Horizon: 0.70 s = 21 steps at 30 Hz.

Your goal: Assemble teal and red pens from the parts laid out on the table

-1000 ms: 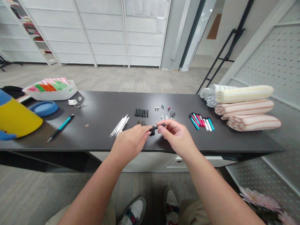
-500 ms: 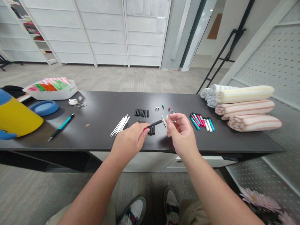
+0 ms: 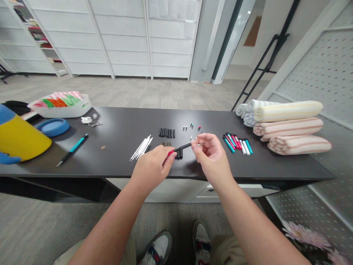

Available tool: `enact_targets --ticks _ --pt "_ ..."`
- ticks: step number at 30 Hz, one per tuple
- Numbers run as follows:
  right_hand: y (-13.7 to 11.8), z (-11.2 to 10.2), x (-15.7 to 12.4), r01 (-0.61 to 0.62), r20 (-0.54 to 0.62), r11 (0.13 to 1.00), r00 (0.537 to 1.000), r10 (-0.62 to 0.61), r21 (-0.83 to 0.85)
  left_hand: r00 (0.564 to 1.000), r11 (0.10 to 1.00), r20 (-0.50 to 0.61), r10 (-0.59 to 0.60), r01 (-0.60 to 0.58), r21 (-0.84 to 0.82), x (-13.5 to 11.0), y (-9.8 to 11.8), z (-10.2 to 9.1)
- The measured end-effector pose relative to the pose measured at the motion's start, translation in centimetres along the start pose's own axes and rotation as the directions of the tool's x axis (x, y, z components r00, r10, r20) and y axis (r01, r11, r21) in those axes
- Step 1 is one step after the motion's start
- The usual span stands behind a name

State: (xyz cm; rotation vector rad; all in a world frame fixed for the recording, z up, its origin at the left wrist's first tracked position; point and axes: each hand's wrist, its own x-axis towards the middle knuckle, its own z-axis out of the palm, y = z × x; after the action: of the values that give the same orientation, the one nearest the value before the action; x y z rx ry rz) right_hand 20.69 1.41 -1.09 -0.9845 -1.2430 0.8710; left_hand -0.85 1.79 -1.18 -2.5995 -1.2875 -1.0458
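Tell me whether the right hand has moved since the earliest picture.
Yes. The right hand has shifted slightly rightward, closer to the rolled towels, which lie where they did.

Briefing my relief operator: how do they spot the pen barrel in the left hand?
Find the long dark desk, then its front half. Above it, the pen barrel slants from the left hand toward the right hand. Unlike the black tubes lying behind it, it is held up and shows red by the left hand.
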Motion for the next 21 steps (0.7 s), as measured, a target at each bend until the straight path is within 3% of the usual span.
enact_targets --ticks 14,21 --pt "0.66 -0.46 0.5 -0.094 0.042 0.989 0.995 0.089 0.116 0.999 0.994 0.032 0.021 -0.017 -0.103 0.09 -0.18 -0.14" --pt "0.59 -0.53 0.39 -0.079 0.109 0.993 0.992 0.07 0.083 0.997 0.992 0.065 0.046 -0.038 -0.12 0.29 -0.34 -0.35"
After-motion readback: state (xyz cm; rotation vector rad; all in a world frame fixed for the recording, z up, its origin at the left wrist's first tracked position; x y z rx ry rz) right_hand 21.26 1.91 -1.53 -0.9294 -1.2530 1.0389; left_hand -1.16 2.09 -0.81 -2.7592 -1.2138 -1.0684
